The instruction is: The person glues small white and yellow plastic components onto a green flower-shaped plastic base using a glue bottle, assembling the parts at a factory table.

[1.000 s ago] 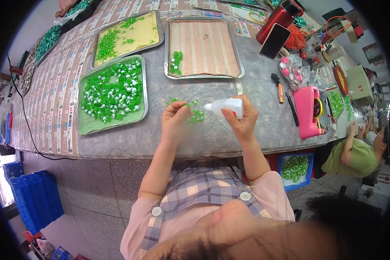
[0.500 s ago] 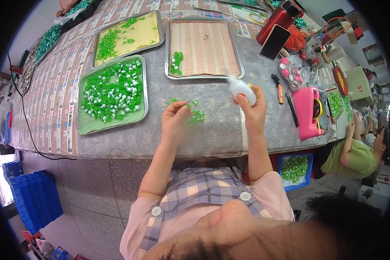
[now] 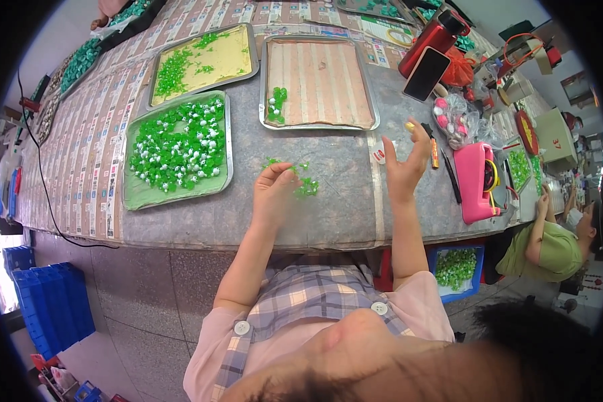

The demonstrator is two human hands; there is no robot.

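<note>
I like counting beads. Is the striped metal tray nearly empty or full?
Nearly empty. The striped metal tray holds only one small clump of green beads near its left edge; the rest shows bare striped lining.

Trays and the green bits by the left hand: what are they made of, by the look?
Trays: likely metal, dull silver; thin raised rims catch the light. Two carry a yellow or green liner, maybe cloth or foam. Green bits by the left hand: probably plastic or glass; bright, slightly translucent, glossy, too small to be sure. Table top: grey, matte, speckled, stone-like.

hands (image 3: 342, 177) over loose green beads (image 3: 301, 181)
</note>
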